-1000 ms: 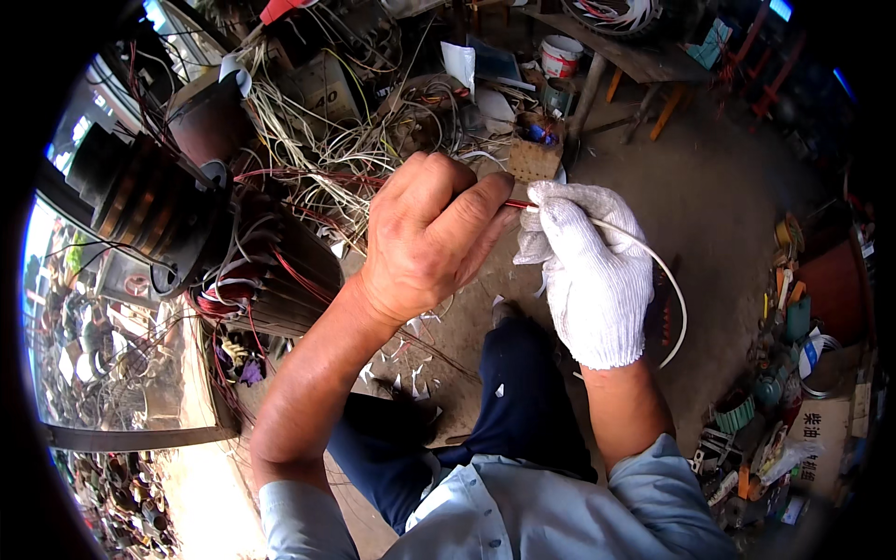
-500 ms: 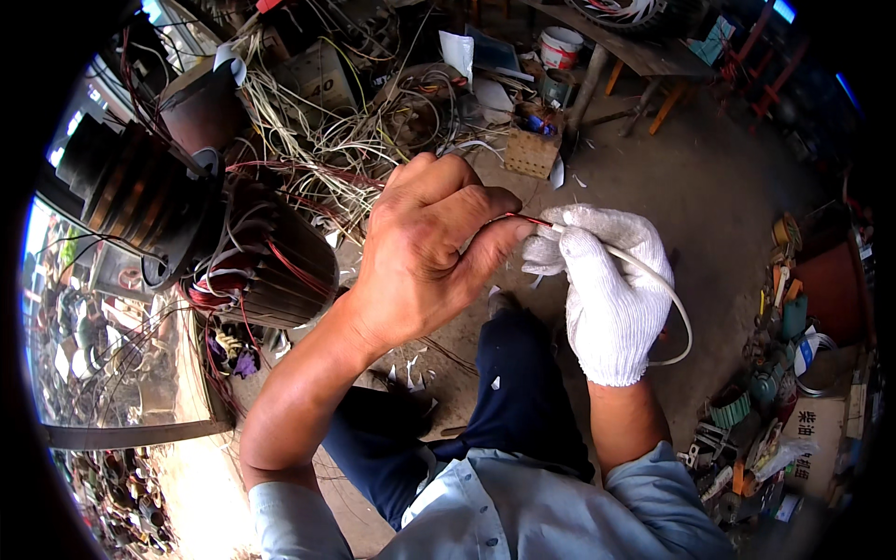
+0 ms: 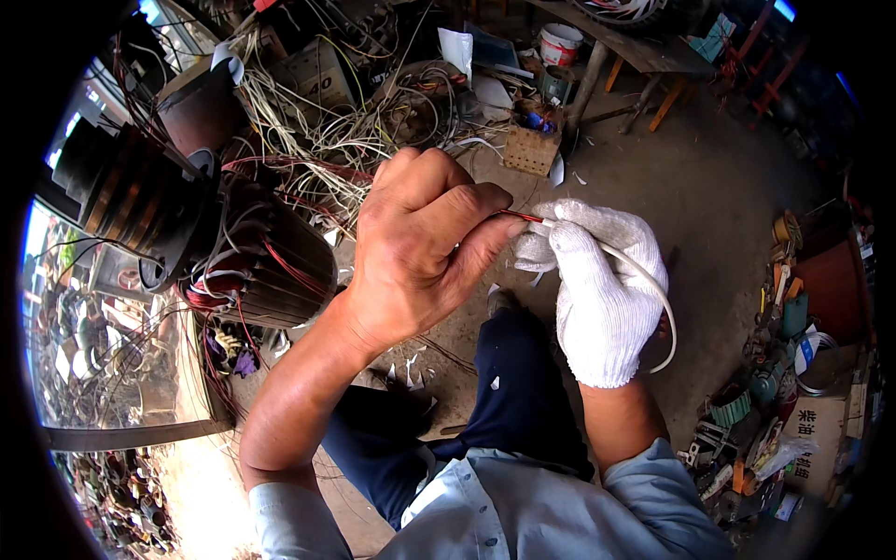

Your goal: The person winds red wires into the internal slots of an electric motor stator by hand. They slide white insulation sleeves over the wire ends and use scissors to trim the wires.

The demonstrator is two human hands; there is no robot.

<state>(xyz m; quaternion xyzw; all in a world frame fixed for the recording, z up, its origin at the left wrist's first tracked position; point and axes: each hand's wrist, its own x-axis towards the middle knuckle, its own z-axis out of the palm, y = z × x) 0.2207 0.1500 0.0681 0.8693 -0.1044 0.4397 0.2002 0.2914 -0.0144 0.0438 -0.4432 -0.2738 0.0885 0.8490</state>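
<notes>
My bare left hand (image 3: 420,238) pinches the end of a thin red wire (image 3: 525,217) between thumb and curled forefinger. The wire runs from there into a white sleeve (image 3: 640,271) that my right hand (image 3: 602,289), in a white knitted glove, grips with thumb and fingers. Past the glove the sleeve's free length bends down in a loop on the right. A short stretch of red shows between the two hands. Left of my hands stands a motor rotor (image 3: 266,252) with dark windings, a ringed shaft and loose red and white leads.
Tangled wires (image 3: 327,140) spread beyond my left hand. Farther off are a perforated block (image 3: 532,151), a white bucket (image 3: 560,45) and a wooden table (image 3: 635,47). Tools and a cardboard box (image 3: 810,439) crowd the right side. Paper scraps dot the floor.
Both hands have shifted slightly left, still gripping the wire and sleeve. The sleeve's loop has moved left with the gloved hand.
</notes>
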